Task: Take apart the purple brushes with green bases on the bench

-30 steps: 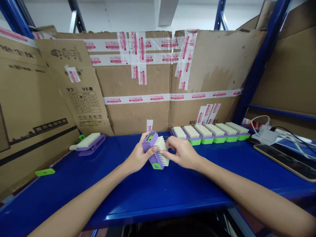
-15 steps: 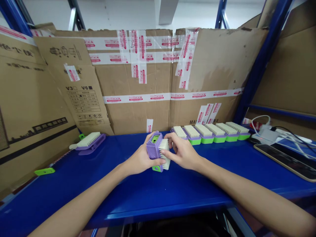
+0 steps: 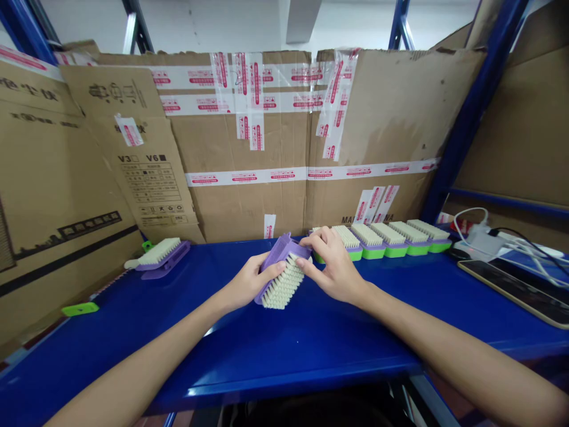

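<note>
A purple scrub brush with cream bristles [image 3: 284,283] is held tilted above the blue tabletop, its bristles facing me and downward. My left hand [image 3: 251,280] is closed around its left side, the thumb lying across the edge of the bristles. At the brush's upper right corner, my right hand [image 3: 331,261] has its thumb and forefinger closed on the corner. The far side of the brush and some of the left fingers are hidden. Behind my right hand runs a row of several purple-and-green brushes [image 3: 391,237], bristles up.
At the far left a purple brush [image 3: 162,255] lies bristles up, with a green flat piece [image 3: 80,309] nearer. A phone [image 3: 515,287], white cables and a charger [image 3: 482,240] sit at the right. Taped cardboard [image 3: 249,196] walls the back of the blue table [image 3: 249,362].
The brush has turned so its bristles now face me, and its green part has gone out of sight. My right hand has shifted slightly to the brush's upper corner.
</note>
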`<state>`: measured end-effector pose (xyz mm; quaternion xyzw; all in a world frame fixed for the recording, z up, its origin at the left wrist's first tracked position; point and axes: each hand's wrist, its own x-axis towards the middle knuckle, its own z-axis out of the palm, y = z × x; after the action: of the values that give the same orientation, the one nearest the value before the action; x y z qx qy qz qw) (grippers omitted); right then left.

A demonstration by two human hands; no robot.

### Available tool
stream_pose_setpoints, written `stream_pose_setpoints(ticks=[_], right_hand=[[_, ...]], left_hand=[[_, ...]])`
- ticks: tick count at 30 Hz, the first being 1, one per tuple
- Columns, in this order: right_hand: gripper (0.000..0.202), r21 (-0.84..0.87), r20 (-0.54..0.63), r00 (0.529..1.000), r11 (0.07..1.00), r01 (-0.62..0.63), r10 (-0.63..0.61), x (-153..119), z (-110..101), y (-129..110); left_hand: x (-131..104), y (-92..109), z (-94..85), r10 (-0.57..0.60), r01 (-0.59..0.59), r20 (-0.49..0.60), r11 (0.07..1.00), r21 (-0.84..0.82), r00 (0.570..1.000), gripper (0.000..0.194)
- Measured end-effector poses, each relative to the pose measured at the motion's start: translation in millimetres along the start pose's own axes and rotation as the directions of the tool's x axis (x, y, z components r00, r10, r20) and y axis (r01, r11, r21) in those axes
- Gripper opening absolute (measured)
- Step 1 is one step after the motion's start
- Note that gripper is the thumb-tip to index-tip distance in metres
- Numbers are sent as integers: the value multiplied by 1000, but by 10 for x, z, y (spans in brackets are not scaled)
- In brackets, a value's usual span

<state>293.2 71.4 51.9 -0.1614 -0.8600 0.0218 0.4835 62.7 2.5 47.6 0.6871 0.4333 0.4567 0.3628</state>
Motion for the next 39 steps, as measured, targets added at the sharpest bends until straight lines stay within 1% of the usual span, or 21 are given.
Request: stream_pose_setpoints(ticks=[4, 7, 9, 12, 14, 16, 18, 20, 23, 24, 26, 28, 29, 32, 34, 37, 39], right_hand=[[20, 46, 37, 999, 999, -9, 7, 11, 14, 26], [24, 134, 51, 999, 991, -11, 4, 5, 36, 30], [25, 191, 60, 998, 981, -21, 10, 2, 47, 32], [28, 242, 100, 995, 969, -47, 23, 3, 55, 50], [31, 242, 110, 994, 969, -50, 24, 4, 57, 65], [29, 228, 119, 991, 970, -81, 54, 3, 59, 68], [28, 232, 104, 991, 966, -112, 90, -2, 62, 53], [28, 234, 83, 990, 963, -132, 115, -8, 62, 28], [29, 216, 50, 990, 967, -138, 130, -15, 55, 1], [29, 215, 41, 991, 967, -137, 131, -16, 53, 0], [30, 232, 31, 990, 962, -143, 140, -19, 50, 7], [36, 251, 34, 989, 956, -150, 146, -21, 52, 21], [38, 254, 36, 989, 955, -150, 146, -22, 54, 28], [41, 247, 37, 992, 960, -129, 124, -24, 60, 44], [41, 266, 40, 993, 957, -120, 113, -26, 64, 53], [41, 289, 40, 994, 951, -110, 103, -29, 60, 68], [35, 288, 35, 996, 953, -93, 86, -27, 50, 79]], left_hand=[[11, -27, 8, -73, 77, 52, 993, -88, 996, 53], [10, -29, -5, -120, 131, 109, 987, -95, 987, 49], [12, -31, -8, -126, 138, 124, 986, -93, 984, 49], [29, -49, -1, -106, 112, 93, 991, -69, 990, 51], [49, -75, 6, -83, 85, 55, 996, -35, 995, 52], [63, -105, 5, -46, 46, 11, 999, 0, 999, 52], [55, -129, -3, -18, 19, -26, 999, 48, 1000, 54], [25, -141, -15, 3, -1, -14, 993, 116, 1000, 56], [-28, -133, -21, 58, -71, 70, 975, 209, 996, 61], [-40, -126, -17, 76, -97, 97, 967, 236, 992, 66], [-47, -113, -4, 86, -118, 119, 950, 291, 989, 81], [-38, -101, 9, 75, -109, 112, 934, 339, 991, 95], [-30, -96, 12, 74, -105, 100, 928, 358, 992, 97], [1, -89, 2, 87, -106, 66, 907, 408, 994, 85], [24, -92, -22, 81, -97, 56, 908, 407, 995, 79], [56, -111, -71, 77, -97, 73, 933, 347, 994, 81], [71, -132, -101, 72, -95, 88, 949, 302, 994, 80]])
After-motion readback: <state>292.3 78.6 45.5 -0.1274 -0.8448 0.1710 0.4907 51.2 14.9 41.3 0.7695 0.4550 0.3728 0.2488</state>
